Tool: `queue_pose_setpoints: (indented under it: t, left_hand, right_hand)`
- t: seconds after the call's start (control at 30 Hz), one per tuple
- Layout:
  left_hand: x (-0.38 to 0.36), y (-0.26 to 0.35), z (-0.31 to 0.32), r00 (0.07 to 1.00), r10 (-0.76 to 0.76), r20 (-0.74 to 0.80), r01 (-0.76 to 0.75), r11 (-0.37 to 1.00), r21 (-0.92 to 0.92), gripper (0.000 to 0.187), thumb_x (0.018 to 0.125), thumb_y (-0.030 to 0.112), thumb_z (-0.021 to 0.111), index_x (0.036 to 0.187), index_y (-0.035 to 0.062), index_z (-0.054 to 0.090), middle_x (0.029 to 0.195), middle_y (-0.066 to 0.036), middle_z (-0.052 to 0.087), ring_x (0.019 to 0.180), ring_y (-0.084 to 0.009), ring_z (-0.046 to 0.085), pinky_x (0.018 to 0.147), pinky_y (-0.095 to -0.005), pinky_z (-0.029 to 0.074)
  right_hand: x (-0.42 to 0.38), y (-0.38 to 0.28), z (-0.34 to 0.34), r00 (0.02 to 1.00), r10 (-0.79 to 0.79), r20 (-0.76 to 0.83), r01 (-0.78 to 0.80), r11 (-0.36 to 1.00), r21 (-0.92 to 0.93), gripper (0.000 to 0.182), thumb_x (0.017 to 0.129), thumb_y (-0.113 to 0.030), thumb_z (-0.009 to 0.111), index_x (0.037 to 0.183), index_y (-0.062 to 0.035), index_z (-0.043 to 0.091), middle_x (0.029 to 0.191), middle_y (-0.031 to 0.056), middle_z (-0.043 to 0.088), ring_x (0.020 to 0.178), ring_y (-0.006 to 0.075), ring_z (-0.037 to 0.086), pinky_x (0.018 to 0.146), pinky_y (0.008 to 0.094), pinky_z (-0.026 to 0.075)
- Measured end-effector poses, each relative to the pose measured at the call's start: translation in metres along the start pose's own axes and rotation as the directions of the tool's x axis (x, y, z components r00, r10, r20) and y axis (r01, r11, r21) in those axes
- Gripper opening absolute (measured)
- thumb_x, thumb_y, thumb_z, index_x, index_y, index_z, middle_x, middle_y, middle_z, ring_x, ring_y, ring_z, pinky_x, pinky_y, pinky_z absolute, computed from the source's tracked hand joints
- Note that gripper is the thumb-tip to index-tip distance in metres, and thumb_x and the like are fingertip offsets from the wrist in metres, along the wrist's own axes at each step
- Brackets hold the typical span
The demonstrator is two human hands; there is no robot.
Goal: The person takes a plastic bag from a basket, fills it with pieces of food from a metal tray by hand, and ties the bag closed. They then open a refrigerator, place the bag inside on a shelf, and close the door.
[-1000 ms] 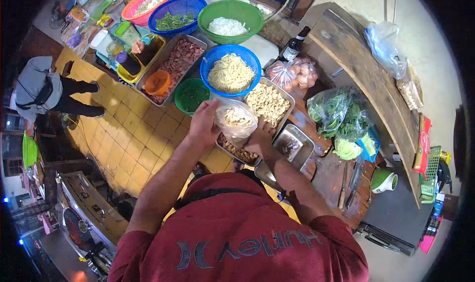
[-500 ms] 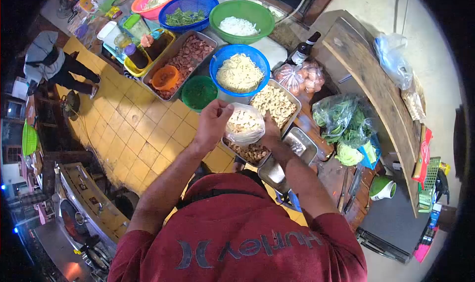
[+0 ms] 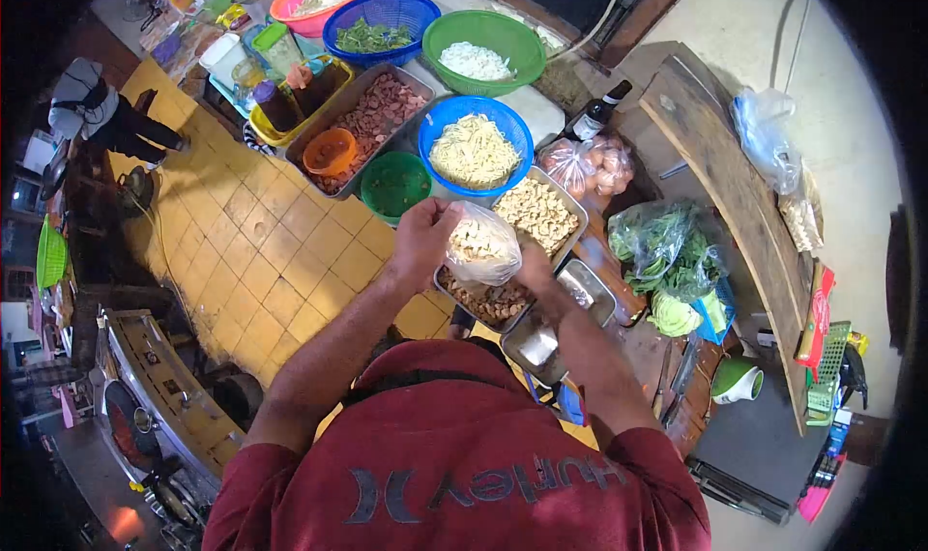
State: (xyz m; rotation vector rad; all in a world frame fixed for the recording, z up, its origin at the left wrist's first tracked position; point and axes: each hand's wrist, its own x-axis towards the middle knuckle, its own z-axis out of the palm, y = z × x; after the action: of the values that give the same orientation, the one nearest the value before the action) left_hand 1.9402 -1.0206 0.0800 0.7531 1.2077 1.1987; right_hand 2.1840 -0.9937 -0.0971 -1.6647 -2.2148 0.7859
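A clear plastic bag with pale chopped pieces inside hangs between my hands, above the metal trays. My left hand pinches the bag's rim, thumb and fingers closed. At the bag's other side is my right hand, closed against it; its fingertips are mostly hidden. Just beyond the bag stands a metal tray of pale chopped pieces, and under it a tray of browner pieces. A blue basket of yellowish noodles and a green bowl lie past my left hand.
Metal containers sit below my right forearm. On the right are bagged eggs, a dark bottle, bagged greens and a wooden plank. A tray of sliced meat stands further off. Another person is at the far left.
The whole view has shifted slightly. Both hands keep hold of the bag, which has turned a little, its bulge facing more to the right. The other person has moved slightly left.
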Motion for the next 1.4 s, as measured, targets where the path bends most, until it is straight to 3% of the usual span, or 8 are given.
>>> queue_pose_setpoints:
  t: [0.1, 0.27, 0.4, 0.6, 0.7, 0.93, 1.27, 1.4]
  left_hand:
    - [0.002, 0.001, 0.001, 1.000, -0.025, 0.018, 0.025, 1.000, 0.017, 0.019, 0.093, 0.020, 0.057, 0.089, 0.0020, 0.060, 0.072, 0.000, 0.058, 0.055, -0.0058, 0.052, 0.046, -0.0219, 0.043]
    - [0.005, 0.008, 0.013, 0.997, -0.045, 0.068, 0.042, 0.998, 0.038, 0.021, 0.092, 0.021, 0.059, 0.089, 0.0006, 0.061, 0.070, 0.001, 0.057, 0.055, -0.0054, 0.049, 0.047, -0.0227, 0.040]
    - [0.007, 0.007, 0.027, 0.998, -0.039, 0.056, 0.037, 0.999, 0.036, 0.022, 0.092, 0.021, 0.060, 0.089, -0.0004, 0.062, 0.071, 0.000, 0.058, 0.058, -0.0054, 0.049, 0.049, -0.0239, 0.041]
    - [0.002, 0.004, 0.035, 0.996, -0.024, 0.083, 0.031, 0.996, -0.088, 0.021, 0.092, 0.020, 0.059, 0.088, -0.0001, 0.061, 0.072, -0.001, 0.060, 0.061, -0.0058, 0.052, 0.052, -0.0232, 0.043]
    - [0.004, -0.002, 0.025, 0.996, -0.012, 0.085, 0.012, 1.000, 0.005, 0.021, 0.091, 0.020, 0.061, 0.087, -0.0008, 0.061, 0.074, 0.000, 0.059, 0.062, -0.0048, 0.049, 0.054, -0.0228, 0.041]
    - [0.004, -0.002, 0.023, 0.997, 0.028, 0.070, -0.030, 0.999, 0.027, 0.021, 0.090, 0.020, 0.062, 0.087, -0.0010, 0.061, 0.073, 0.000, 0.058, 0.062, -0.0047, 0.048, 0.054, -0.0229, 0.041]
    - [0.014, 0.000, 0.007, 0.992, 0.002, 0.129, -0.008, 0.999, 0.049, 0.018, 0.091, 0.018, 0.061, 0.093, 0.0002, 0.060, 0.077, -0.001, 0.060, 0.062, -0.0063, 0.053, 0.054, -0.0250, 0.045]
    - [0.013, 0.020, -0.014, 0.935, 0.046, 0.351, -0.227, 0.839, 0.494, 0.022, 0.088, 0.021, 0.064, 0.095, -0.0004, 0.065, 0.076, -0.003, 0.063, 0.064, -0.0076, 0.056, 0.055, -0.0245, 0.046]
  right_hand:
    - [0.002, -0.032, -0.071, 0.786, 0.491, 0.376, -0.618, 0.648, 0.446, 0.049, 0.074, -0.013, 0.073, 0.119, -0.0058, 0.055, 0.087, 0.0134, 0.066, 0.076, 0.0249, 0.064, 0.069, 0.0346, 0.052]
    - [-0.003, -0.076, -0.163, 0.835, 0.412, 0.366, -0.548, 0.557, 0.624, 0.076, 0.076, -0.019, 0.073, 0.141, -0.0093, 0.036, 0.107, 0.0109, 0.063, 0.109, 0.0171, 0.052, 0.082, 0.0440, 0.045]
    - [-0.005, -0.149, -0.211, 0.824, 0.128, 0.553, -0.529, 0.523, 0.668, 0.043, 0.079, -0.014, 0.070, 0.117, -0.0088, 0.052, 0.085, 0.0038, 0.063, 0.052, 0.0108, 0.058, 0.035, 0.0197, 0.042]
    - [0.024, -0.165, -0.179, 0.596, 0.049, 0.801, -0.622, 0.659, 0.423, 0.029, 0.084, -0.026, 0.064, 0.105, -0.0071, 0.057, 0.077, 0.0049, 0.063, 0.059, 0.0133, 0.062, 0.035, 0.0219, 0.041]
    - [0.032, -0.152, -0.160, 0.507, -0.034, 0.861, -0.804, 0.341, 0.487, 0.029, 0.090, -0.031, 0.058, 0.104, -0.0052, 0.060, 0.087, 0.0084, 0.067, 0.069, 0.0202, 0.067, 0.045, 0.0267, 0.051]
    - [0.022, -0.161, -0.158, 0.740, -0.038, 0.672, -0.668, 0.080, 0.740, 0.028, 0.094, -0.028, 0.052, 0.108, -0.0047, 0.059, 0.103, 0.0098, 0.066, 0.089, 0.0229, 0.067, 0.074, 0.0415, 0.058]
    - [-0.008, -0.148, -0.193, 0.921, 0.095, 0.378, -0.389, 0.275, 0.879, 0.029, 0.094, -0.013, 0.052, 0.117, 0.0030, 0.055, 0.104, 0.0147, 0.065, 0.087, 0.0209, 0.066, 0.075, 0.0338, 0.056]
    - [-0.015, -0.084, -0.171, 0.903, 0.351, 0.246, -0.387, 0.423, 0.820, 0.018, 0.091, -0.006, 0.051, 0.106, -0.0003, 0.060, 0.096, 0.0110, 0.066, 0.082, 0.0162, 0.064, 0.073, 0.0298, 0.053]
